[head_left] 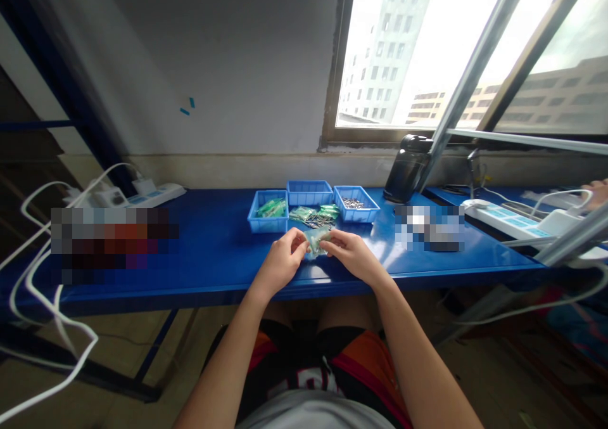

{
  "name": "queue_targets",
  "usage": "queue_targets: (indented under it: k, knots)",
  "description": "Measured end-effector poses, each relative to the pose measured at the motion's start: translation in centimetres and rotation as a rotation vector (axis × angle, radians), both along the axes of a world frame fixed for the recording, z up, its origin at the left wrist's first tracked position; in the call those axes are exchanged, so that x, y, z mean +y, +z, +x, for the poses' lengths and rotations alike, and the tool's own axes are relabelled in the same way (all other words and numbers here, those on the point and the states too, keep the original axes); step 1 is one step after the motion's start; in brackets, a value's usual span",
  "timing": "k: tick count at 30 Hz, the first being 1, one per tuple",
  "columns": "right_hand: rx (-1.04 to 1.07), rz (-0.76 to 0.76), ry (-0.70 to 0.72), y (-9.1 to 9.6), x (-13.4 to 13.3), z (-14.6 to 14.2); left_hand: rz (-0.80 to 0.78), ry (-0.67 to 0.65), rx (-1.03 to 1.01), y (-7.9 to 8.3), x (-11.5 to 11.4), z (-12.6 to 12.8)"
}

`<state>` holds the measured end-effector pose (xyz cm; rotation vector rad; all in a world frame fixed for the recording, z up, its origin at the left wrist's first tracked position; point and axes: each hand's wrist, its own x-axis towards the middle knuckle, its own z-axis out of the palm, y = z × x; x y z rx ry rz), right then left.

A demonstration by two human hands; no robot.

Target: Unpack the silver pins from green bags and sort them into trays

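Desk (213, 251): blue. The left hand (285, 256) and right hand (354, 253) both pinch a bag (314, 245), one at each side, over the desk's front half; good handling would keep that grip light and level, avoiding spillage. The left tray (268, 226) holds green packets (272, 208); the right tray (360, 215), metal parts (352, 203). Further packets and parts lie before the rear tray (310, 196).

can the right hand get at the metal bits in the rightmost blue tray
Probably yes, once the right hand lets go of the small bag: the blue tray is open-topped, with nothing visible blocking the metal bits.
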<state>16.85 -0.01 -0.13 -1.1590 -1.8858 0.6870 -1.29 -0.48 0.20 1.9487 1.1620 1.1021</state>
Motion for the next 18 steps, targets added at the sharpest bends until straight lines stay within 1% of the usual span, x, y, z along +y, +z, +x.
queue_targets:
  k: [18]
  knots:
    - [0.009,0.010,0.005,-0.11,-0.08,-0.02,-0.012,0.011,-0.007,0.10,-0.09,0.01]
